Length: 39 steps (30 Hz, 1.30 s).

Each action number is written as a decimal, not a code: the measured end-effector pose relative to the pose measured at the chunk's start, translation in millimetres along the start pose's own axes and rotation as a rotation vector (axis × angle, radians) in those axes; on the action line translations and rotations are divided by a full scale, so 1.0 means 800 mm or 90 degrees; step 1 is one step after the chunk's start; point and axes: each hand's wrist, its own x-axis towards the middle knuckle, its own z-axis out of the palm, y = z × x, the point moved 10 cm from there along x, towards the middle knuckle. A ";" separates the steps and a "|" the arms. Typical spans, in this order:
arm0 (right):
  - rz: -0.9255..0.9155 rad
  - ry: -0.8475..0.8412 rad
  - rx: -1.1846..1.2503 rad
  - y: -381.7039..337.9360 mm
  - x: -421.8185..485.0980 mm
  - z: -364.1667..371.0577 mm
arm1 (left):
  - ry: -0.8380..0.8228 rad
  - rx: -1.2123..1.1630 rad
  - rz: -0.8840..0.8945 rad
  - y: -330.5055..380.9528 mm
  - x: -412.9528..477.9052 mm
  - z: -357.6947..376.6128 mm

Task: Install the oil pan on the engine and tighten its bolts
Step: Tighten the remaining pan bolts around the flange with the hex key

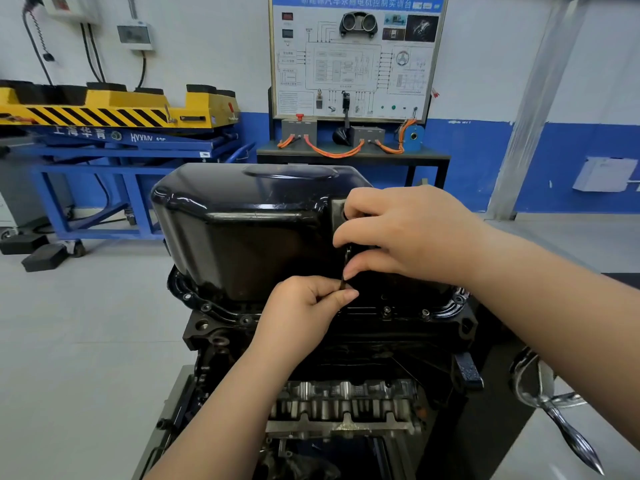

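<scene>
A glossy black oil pan [242,220] sits upside-down on the engine block [381,348], its flange [194,299] lying on the block with bolts [387,310] standing in several holes along the near edge. My left hand [304,306] pinches the lower end of a thin dark tool [346,268] just above the flange. My right hand [408,237] curls over the pan's right shoulder and holds the upper end of the same tool between thumb and fingers. The tool's tip is hidden behind my fingers.
The engine stands on a stand with a chromed crank handle [554,410] at lower right. Behind are a blue and yellow lift table [114,133], a training board [356,57] on a bench, and black blocks [41,252] on the grey floor at left.
</scene>
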 end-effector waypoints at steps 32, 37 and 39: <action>0.334 0.120 0.165 0.037 -0.040 0.011 | 0.040 -0.003 0.012 0.002 -0.008 0.001; 0.497 0.334 0.428 0.019 -0.082 0.048 | 0.047 -0.033 0.009 0.002 -0.011 0.002; 0.527 0.402 0.472 0.007 -0.090 0.062 | 0.041 -0.037 0.010 0.004 -0.013 0.002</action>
